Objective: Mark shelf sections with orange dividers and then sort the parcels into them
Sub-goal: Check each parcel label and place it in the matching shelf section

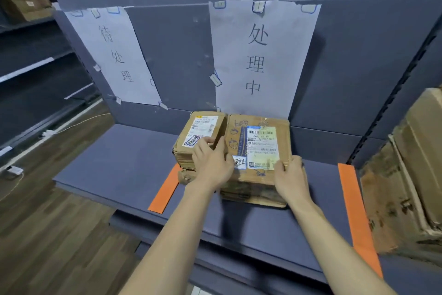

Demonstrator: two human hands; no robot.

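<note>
Two worn cardboard parcels sit side by side on the blue shelf, between two orange dividers. The smaller parcel is on the left, the bigger parcel on the right, both with white shipping labels. My left hand grips the near right corner of the smaller parcel, fingers curled over its top edge. My right hand grips the near right corner of the bigger parcel. The left orange divider lies partly under the smaller parcel. The right orange divider runs to the shelf's front edge.
Two white paper signs are taped to the back panel, one over the left section and one behind the parcels. A large cardboard box stands past the right divider. Wooden floor lies to the left, with more shelving beyond.
</note>
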